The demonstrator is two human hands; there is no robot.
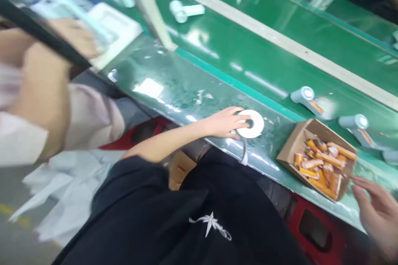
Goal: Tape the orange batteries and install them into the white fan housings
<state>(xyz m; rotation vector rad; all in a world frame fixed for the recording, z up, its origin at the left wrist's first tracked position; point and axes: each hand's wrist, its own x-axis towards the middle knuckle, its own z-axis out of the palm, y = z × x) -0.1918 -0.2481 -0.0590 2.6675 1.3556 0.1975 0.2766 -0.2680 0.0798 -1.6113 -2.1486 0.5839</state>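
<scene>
Here, the left hand (224, 122) is laid on a flat white roll of tape (250, 124) that rests on the glossy, clear-covered edge of the worktable (174, 87); the fingers are curled loosely over the roll's near rim, with a fingertip set at its dark centre hole. A loose strip of tape is seen hanging from the roll over the table edge. The right hand (377, 211) is held at the lower right corner with its fingers spread and empty, just beside, and not clearly touching, a shallow brown cardboard box (294, 149) filled with small orange cylindrical pieces (323, 165). The box is set on the same table edge, to the right of the tape roll and well apart from it. Beyond the edge, a green conveyor belt (248, 49) is seen, on which several pale blue-white cylindrical devices (306, 97) are lying. At the far left, a co-worker's hand (76, 37) and pale sleeve (93, 116) are seen, blurred, beside a white moulded tray (118, 29).
</scene>
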